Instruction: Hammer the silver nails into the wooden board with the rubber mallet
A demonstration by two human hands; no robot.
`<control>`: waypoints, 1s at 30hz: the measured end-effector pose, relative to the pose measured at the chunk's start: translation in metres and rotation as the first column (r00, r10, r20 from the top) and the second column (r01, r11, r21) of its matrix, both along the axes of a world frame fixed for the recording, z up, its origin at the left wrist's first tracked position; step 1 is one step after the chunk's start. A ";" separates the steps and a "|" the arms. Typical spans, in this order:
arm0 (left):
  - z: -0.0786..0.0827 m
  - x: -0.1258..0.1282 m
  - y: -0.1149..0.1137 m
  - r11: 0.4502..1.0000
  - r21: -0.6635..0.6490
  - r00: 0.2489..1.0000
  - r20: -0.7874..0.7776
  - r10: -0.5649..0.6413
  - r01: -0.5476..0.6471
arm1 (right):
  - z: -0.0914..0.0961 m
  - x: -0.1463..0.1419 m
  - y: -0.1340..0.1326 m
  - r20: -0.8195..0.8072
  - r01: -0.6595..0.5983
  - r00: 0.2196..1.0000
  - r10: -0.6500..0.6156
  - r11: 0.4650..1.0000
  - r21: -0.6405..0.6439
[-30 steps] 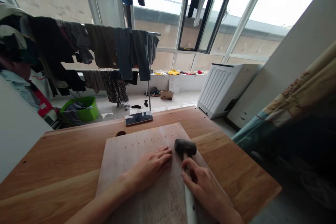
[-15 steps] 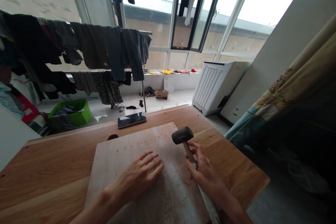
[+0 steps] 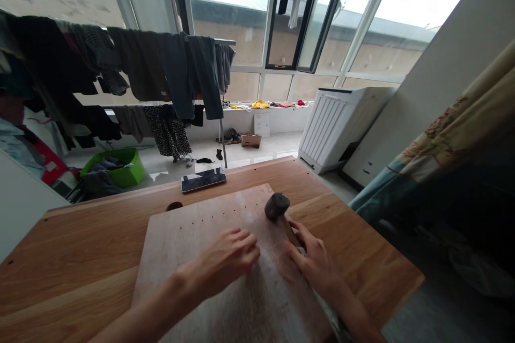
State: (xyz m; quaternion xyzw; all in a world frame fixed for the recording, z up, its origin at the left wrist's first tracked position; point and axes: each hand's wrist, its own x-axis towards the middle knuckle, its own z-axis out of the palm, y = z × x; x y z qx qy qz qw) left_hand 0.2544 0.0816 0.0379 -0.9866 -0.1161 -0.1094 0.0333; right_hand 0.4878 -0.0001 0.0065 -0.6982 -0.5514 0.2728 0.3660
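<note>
The right hand (image 3: 311, 258) is wrapped around the mallet (image 3: 277, 206), its head by the board's far right corner. The left hand (image 3: 230, 253) is curled over the board (image 3: 261, 305), fingers bent; whether they pinch anything cannot be told. Small holes (image 3: 213, 218) line the board's far edge. The table (image 3: 84, 246) reaches past the board on both sides. Beyond the board lies a phone (image 3: 204, 180), then hanging clothes (image 3: 177, 72); a curtain (image 3: 424, 153) drapes to its right.
</note>
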 end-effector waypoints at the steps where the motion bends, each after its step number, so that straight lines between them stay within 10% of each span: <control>1: 0.000 0.002 0.009 0.993 -0.116 0.998 0.059 0.037 -0.030 | -0.002 0.000 0.000 0.004 0.011 1.000 -0.011 1.000 0.000; 6: -0.018 0.027 0.065 0.728 -0.686 0.776 0.454 0.438 -0.010 | -0.008 0.001 0.001 0.000 0.076 0.997 -0.076 0.997 0.015; 10: -0.036 0.048 0.092 0.581 -0.813 0.630 0.469 0.619 0.035 | -0.003 0.000 0.001 -0.043 0.045 0.998 -0.044 0.999 0.005; 22: -0.045 0.047 0.080 0.767 -0.637 0.792 0.425 0.438 -0.082 | 0.006 -0.003 0.001 -0.060 0.003 0.998 -0.007 0.997 -0.077; 30: -0.048 0.046 0.083 0.819 -0.565 0.757 0.488 0.434 -0.105 | 0.004 -0.003 0.000 -0.060 0.002 0.998 -0.007 0.997 -0.073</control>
